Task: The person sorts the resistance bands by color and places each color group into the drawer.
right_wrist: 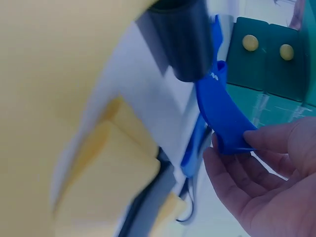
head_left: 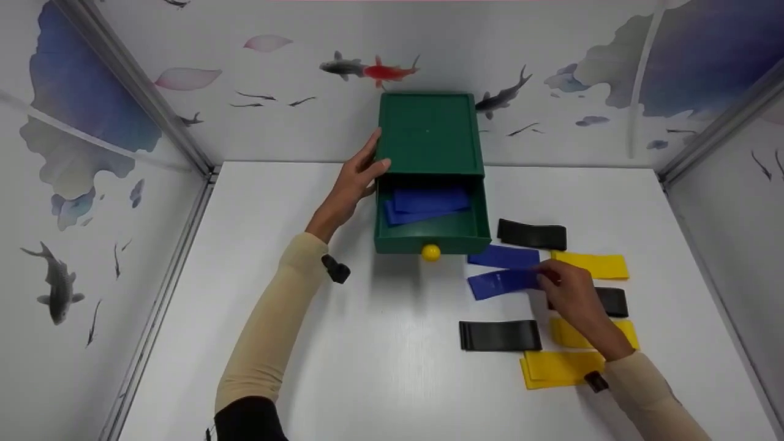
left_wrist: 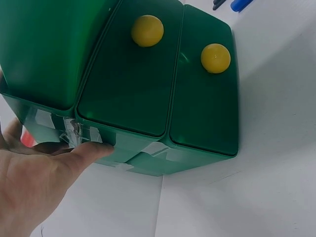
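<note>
A green drawer cabinet [head_left: 429, 135] stands against the back wall, its top drawer [head_left: 404, 245] pulled out. Folded blue bands [head_left: 429, 202] lie inside that drawer. My left hand [head_left: 355, 177] rests against the cabinet's left side; in the left wrist view its thumb [left_wrist: 91, 152] lies flat on the taped side wall. On the right, my right hand [head_left: 569, 291] pinches one end of a flat blue band [head_left: 502, 283] between thumb and fingers. The right wrist view shows this blue band [right_wrist: 222, 113] as a bent loop. Behind it lies another blue band [head_left: 505, 256].
Around my right hand lie black bands [head_left: 531, 234] and yellow bands [head_left: 603, 266]. Nearer the front are a black stack [head_left: 501, 335] and a yellow stack [head_left: 560, 369]. Two pushed-in drawers with yellow knobs [left_wrist: 216, 58] sit below the pulled-out one. Printed walls enclose the white table [head_left: 380, 380].
</note>
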`<control>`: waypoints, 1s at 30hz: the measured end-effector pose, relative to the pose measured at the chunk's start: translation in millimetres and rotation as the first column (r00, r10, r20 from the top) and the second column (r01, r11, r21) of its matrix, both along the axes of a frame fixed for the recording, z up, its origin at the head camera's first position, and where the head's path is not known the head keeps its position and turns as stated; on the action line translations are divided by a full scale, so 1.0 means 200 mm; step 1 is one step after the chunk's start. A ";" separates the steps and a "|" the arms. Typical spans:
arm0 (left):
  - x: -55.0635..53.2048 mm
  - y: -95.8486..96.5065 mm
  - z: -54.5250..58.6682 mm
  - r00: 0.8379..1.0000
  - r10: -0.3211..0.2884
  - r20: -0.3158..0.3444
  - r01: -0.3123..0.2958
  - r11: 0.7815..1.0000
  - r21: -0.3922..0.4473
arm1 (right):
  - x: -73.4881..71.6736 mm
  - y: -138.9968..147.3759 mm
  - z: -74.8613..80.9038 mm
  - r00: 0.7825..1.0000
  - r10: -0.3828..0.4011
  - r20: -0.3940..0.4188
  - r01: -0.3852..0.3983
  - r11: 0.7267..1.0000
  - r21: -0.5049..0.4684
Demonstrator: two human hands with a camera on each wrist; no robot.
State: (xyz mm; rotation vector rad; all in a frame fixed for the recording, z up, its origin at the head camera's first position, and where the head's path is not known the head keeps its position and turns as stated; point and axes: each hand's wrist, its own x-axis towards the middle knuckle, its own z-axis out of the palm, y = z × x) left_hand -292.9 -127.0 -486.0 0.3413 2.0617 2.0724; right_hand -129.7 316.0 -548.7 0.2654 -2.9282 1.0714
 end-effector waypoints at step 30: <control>0.00 0.00 0.00 1.000 -0.020 -0.006 0.020 1.000 0.024 | -0.12 0.00 0.61 0.917 0.115 -0.382 -0.093 0.993 0.075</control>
